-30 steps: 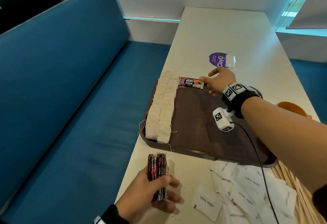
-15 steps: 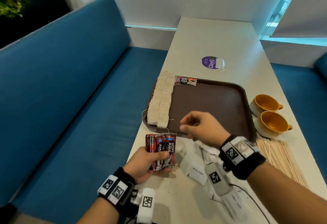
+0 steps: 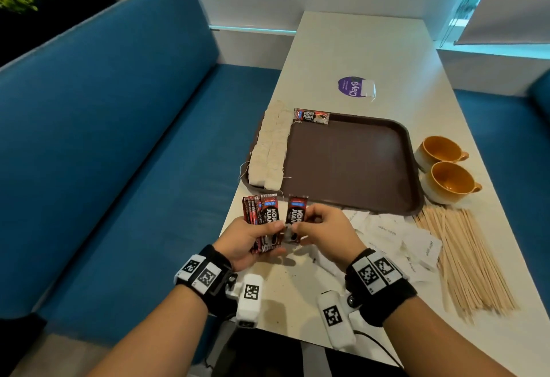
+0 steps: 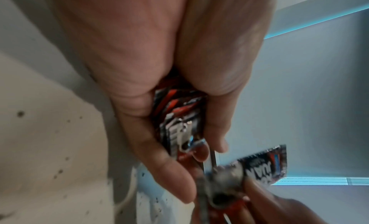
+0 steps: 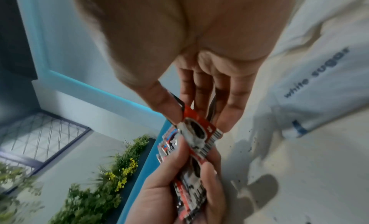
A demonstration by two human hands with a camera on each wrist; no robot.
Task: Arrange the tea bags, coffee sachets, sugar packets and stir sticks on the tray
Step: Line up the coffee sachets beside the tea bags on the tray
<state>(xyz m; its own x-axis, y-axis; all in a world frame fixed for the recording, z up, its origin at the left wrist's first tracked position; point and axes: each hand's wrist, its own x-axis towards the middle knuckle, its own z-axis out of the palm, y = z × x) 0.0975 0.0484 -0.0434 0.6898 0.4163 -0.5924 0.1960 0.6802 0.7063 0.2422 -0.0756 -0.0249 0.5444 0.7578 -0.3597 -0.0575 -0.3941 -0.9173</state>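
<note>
blue bench seating is running along the left of a long white table (image 3: 351,49), and both hands are working just above its near edge. the left hand (image 3: 247,240) is gripping a fanned stack of coffee sachets (image 3: 262,216), fingers and thumb curled round the lower half so the tops are sticking up toward the tray. the right hand (image 3: 324,234) is pinching a single sachet (image 3: 296,216) between thumb and fingertips, holding it just right of the stack, close enough that the two hands are touching. beyond them the brown tray (image 3: 351,165) is carrying two rows of tea bags (image 3: 270,150) along its left side and one placed sachet (image 3: 311,116) at the far edge. sugar packets (image 3: 395,237) and stir sticks (image 3: 464,260) are lying on the table right of the hands.
</note>
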